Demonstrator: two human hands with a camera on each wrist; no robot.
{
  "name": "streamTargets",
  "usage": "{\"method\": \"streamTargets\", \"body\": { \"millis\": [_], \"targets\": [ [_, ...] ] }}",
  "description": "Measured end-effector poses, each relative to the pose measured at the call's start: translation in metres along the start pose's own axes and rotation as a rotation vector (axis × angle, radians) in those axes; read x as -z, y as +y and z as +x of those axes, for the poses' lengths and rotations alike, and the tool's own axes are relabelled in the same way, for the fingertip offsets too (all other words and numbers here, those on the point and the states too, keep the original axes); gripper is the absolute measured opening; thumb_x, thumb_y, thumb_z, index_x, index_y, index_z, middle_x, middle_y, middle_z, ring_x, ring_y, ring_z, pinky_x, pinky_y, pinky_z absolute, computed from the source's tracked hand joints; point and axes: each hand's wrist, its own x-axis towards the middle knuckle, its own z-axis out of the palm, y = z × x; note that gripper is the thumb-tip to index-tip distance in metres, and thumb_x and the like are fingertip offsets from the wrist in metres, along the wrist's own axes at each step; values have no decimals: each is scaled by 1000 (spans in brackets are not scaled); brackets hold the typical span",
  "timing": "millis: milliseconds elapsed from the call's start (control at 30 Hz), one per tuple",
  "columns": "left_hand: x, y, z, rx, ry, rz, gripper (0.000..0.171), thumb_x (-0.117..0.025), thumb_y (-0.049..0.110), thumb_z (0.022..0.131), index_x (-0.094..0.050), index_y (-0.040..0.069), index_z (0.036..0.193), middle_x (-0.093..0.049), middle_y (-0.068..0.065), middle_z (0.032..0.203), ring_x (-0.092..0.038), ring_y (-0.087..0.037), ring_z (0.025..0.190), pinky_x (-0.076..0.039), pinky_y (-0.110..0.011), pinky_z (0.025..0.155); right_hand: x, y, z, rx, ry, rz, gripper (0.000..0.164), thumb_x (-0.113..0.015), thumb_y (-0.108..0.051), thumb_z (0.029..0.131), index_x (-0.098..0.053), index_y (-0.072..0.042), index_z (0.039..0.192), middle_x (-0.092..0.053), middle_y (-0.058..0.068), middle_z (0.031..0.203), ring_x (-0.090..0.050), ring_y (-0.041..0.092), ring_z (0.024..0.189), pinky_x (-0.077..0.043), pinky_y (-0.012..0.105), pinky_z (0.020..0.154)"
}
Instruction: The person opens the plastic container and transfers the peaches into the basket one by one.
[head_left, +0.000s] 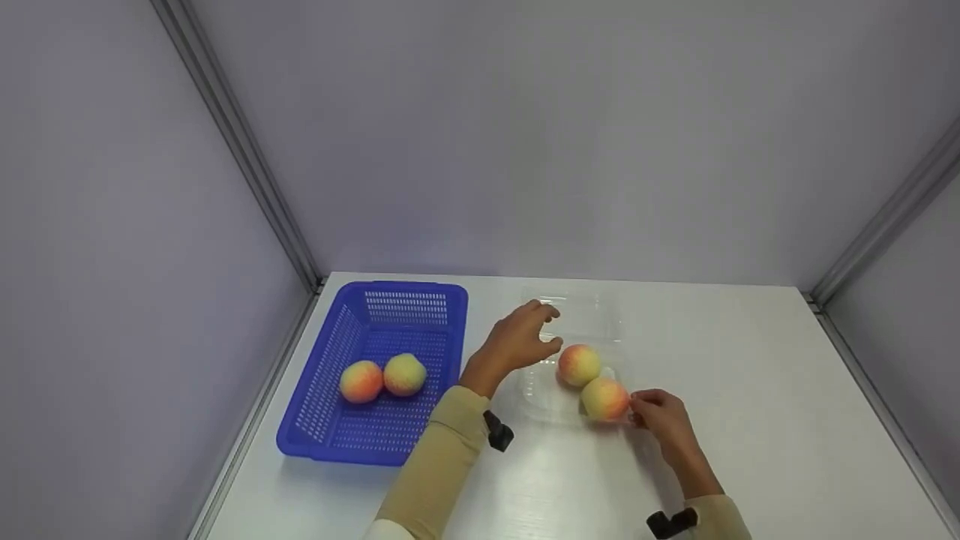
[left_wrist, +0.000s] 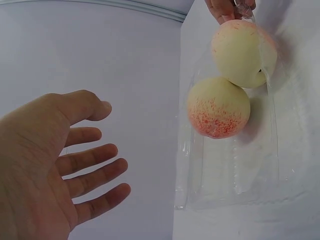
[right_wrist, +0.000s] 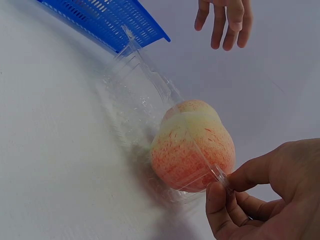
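Note:
Two peaches, one farther back (head_left: 578, 365) and one nearer (head_left: 605, 399), lie touching in a clear plastic clamshell box (head_left: 551, 405) whose lid (head_left: 577, 315) is folded back toward the wall. My right hand (head_left: 664, 420) pinches the box's rim tab (right_wrist: 220, 177) between thumb and fingers, beside the nearer peach. Above the box's left side, my left hand (head_left: 523, 337) hovers with fingers spread, holding nothing. The left wrist view shows its palm and apart fingers (left_wrist: 100, 162), away from both peaches.
On the left stands a blue plastic basket (head_left: 457, 322) with two more peaches, a redder one (head_left: 361, 382) and a yellower one (head_left: 405, 375), side by side. The white table (head_left: 750, 360) meets grey wall panels (head_left: 562, 150) at the back and sides.

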Motion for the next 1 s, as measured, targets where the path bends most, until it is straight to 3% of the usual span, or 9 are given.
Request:
{"method": "streamTargets", "body": {
  "millis": [1000],
  "targets": [
    [-25,6,12,24,-40,-6,48,-72,30,100,-63,13,143,-66,-6,133,-67,-22,123,-58,-41,99,0,1,-1,5,2,12,30,-61,-7,103,-60,15,124,-68,9,100,-66,12,81,-58,22,71]
  ]
}}
